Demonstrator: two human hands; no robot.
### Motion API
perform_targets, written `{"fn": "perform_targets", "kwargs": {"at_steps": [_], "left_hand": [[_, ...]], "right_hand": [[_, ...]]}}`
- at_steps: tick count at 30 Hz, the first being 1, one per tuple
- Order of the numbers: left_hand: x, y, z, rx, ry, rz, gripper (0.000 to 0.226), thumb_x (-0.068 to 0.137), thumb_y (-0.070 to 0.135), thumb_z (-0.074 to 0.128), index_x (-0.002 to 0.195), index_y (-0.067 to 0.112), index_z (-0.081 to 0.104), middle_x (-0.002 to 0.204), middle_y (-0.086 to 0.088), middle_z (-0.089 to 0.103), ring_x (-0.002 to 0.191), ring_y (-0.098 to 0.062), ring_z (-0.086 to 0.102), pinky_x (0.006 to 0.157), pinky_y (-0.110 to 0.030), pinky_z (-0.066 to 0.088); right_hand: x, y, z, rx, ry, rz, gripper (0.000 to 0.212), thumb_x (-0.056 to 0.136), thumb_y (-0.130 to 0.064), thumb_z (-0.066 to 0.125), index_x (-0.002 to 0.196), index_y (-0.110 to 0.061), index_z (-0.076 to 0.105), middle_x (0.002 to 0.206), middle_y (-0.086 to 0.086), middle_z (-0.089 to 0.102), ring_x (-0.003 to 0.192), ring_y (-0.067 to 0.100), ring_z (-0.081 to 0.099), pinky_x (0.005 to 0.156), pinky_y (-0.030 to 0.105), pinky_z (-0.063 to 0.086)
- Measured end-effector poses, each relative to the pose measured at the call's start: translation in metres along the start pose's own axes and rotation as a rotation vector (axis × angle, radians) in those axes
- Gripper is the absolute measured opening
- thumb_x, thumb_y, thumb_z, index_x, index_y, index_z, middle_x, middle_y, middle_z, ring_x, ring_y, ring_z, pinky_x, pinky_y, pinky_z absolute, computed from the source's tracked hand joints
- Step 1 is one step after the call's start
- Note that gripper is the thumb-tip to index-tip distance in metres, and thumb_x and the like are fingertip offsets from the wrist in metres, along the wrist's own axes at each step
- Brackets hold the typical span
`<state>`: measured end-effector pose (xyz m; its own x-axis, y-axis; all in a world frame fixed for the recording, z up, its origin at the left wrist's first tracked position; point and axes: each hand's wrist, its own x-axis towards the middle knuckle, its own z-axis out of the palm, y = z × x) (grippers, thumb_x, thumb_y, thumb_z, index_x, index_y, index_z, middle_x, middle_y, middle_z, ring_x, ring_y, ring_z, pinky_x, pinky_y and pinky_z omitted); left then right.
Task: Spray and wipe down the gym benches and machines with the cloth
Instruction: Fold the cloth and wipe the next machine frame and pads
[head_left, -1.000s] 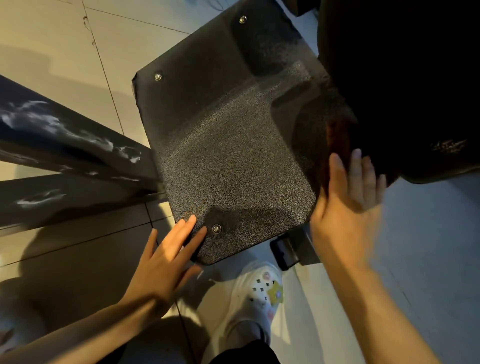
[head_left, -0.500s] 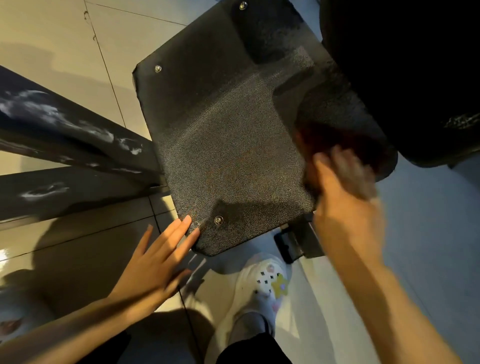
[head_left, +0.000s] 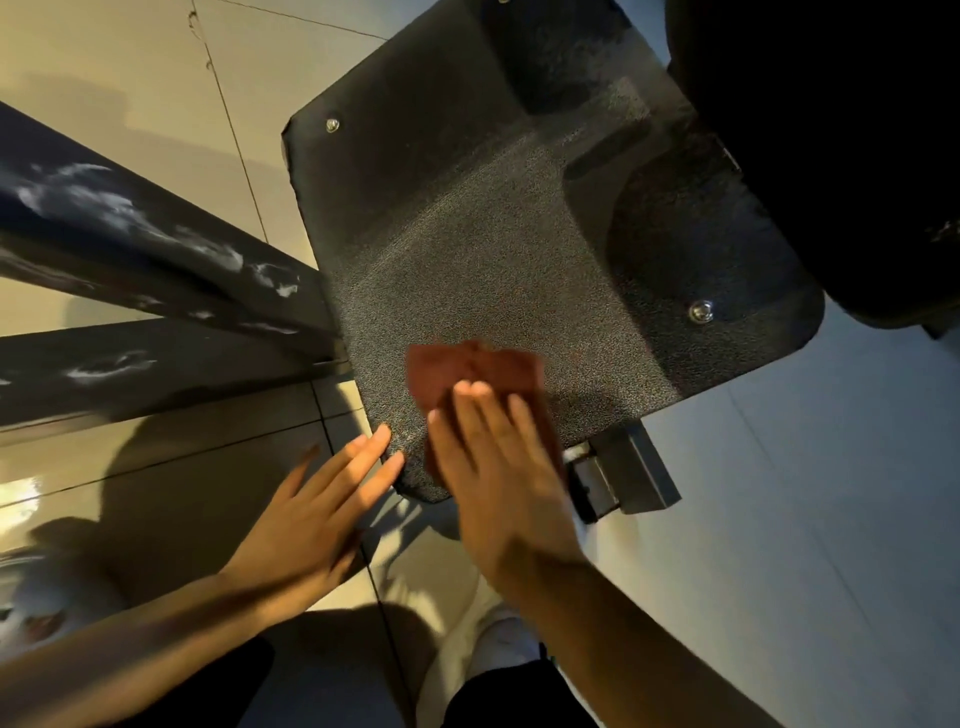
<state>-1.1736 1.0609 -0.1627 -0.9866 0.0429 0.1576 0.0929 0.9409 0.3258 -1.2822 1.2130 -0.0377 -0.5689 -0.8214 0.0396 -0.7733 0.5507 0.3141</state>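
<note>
A black textured machine plate (head_left: 493, 234) with metal studs fills the middle of the view. A reddish-brown cloth (head_left: 467, 371) lies flat on its near part. My right hand (head_left: 493, 467) presses flat on the cloth with fingers extended. My left hand (head_left: 317, 509) rests open beside it, its fingertips touching the plate's near left corner. No spray bottle is in view.
Dark metal frame bars (head_left: 130, 270) with white streaks run along the left. A black padded part (head_left: 841, 145) overhangs the plate at the upper right. A grey metal bracket (head_left: 623, 473) sticks out under the plate. My white shoe (head_left: 498, 639) stands on the tiled floor (head_left: 805, 519).
My right hand has swept the cloth from the plate's right edge, under the black pad, leftward to the near left corner. My left hand has stayed at that corner.
</note>
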Motion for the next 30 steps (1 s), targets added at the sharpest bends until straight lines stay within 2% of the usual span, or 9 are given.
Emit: {"fn": "perform_targets", "kwargs": {"at_steps": [6,11,13,17,20,24,26,28,30], "left_hand": [[-0.002,-0.001,0.004,0.033,0.051,0.031,0.087,0.079,0.028,0.041,0.156,0.014,0.003,0.163,-0.007,-0.002,0.15,-0.019,-0.001,0.116,-0.046,0.006],[-0.004,0.002,-0.001,0.018,0.053,0.01,0.085,0.076,0.029,0.041,0.155,0.013,0.014,0.163,-0.009,0.008,0.145,-0.024,0.023,0.112,-0.047,0.019],[-0.004,0.003,-0.003,0.019,0.062,0.008,0.085,0.074,0.028,0.042,0.154,0.013,0.016,0.163,-0.008,0.007,0.143,-0.024,0.026,0.109,-0.047,0.023],[-0.006,0.001,-0.001,0.031,0.065,0.01,0.084,0.073,0.028,0.043,0.153,0.012,0.02,0.163,-0.007,0.003,0.142,-0.027,0.027,0.108,-0.048,0.024],[-0.005,0.002,0.0,0.035,0.047,-0.001,0.082,0.074,0.029,0.043,0.151,0.011,0.023,0.163,-0.01,0.007,0.142,-0.027,0.028,0.107,-0.048,0.026],[-0.005,0.003,0.002,0.056,0.022,-0.005,0.079,0.076,0.029,0.041,0.15,0.009,0.024,0.156,-0.014,0.024,0.139,-0.03,0.03,0.106,-0.05,0.027],[-0.006,0.003,0.002,0.053,0.03,-0.002,0.067,0.082,0.025,0.036,0.146,0.007,0.029,0.152,-0.014,0.026,0.138,-0.03,0.03,0.107,-0.05,0.024],[-0.005,0.004,0.001,0.02,0.034,-0.017,0.054,0.097,0.026,0.016,0.145,0.008,0.03,0.151,-0.014,0.027,0.136,-0.03,0.03,0.108,-0.05,0.022],[-0.004,0.005,0.0,-0.002,0.024,-0.038,0.062,0.099,0.037,0.001,0.146,0.008,0.03,0.152,-0.014,0.027,0.136,-0.03,0.031,0.11,-0.049,0.019]], "right_hand": [[0.015,-0.015,0.001,0.014,-0.098,-0.157,0.06,0.08,-0.021,0.025,0.124,-0.014,0.065,0.134,0.015,0.058,0.129,0.029,0.052,0.109,0.044,0.036],[-0.004,0.024,-0.017,0.122,0.04,-0.105,0.053,0.078,-0.017,0.035,0.118,-0.012,0.069,0.126,0.014,0.064,0.119,0.029,0.06,0.11,0.04,0.036],[-0.012,0.045,-0.032,0.124,0.122,-0.051,0.049,0.076,-0.017,0.039,0.112,-0.011,0.072,0.12,0.013,0.067,0.114,0.03,0.063,0.106,0.039,0.036],[-0.019,0.047,-0.032,0.06,0.157,-0.036,0.046,0.081,-0.015,0.041,0.117,-0.008,0.069,0.126,0.016,0.064,0.12,0.034,0.058,0.107,0.045,0.031],[-0.019,0.022,-0.01,0.036,0.098,-0.101,0.045,0.084,-0.017,0.041,0.121,-0.01,0.067,0.131,0.017,0.06,0.126,0.034,0.054,0.11,0.051,0.03],[0.006,-0.012,0.008,0.001,-0.052,-0.185,0.053,0.082,-0.023,0.033,0.123,-0.013,0.065,0.134,0.015,0.058,0.129,0.032,0.05,0.112,0.049,0.024],[0.02,-0.02,0.012,-0.055,-0.109,-0.214,0.054,0.083,-0.024,0.032,0.126,-0.016,0.062,0.138,0.015,0.055,0.133,0.031,0.047,0.114,0.047,0.019],[0.029,-0.023,0.016,-0.115,-0.113,-0.232,0.051,0.085,-0.027,0.04,0.132,-0.017,0.057,0.143,0.014,0.05,0.137,0.03,0.041,0.116,0.048,0.017],[0.032,-0.021,0.017,-0.099,-0.107,-0.229,0.052,0.086,-0.028,0.047,0.136,-0.016,0.053,0.145,0.015,0.047,0.139,0.03,0.038,0.116,0.047,0.018]]}}
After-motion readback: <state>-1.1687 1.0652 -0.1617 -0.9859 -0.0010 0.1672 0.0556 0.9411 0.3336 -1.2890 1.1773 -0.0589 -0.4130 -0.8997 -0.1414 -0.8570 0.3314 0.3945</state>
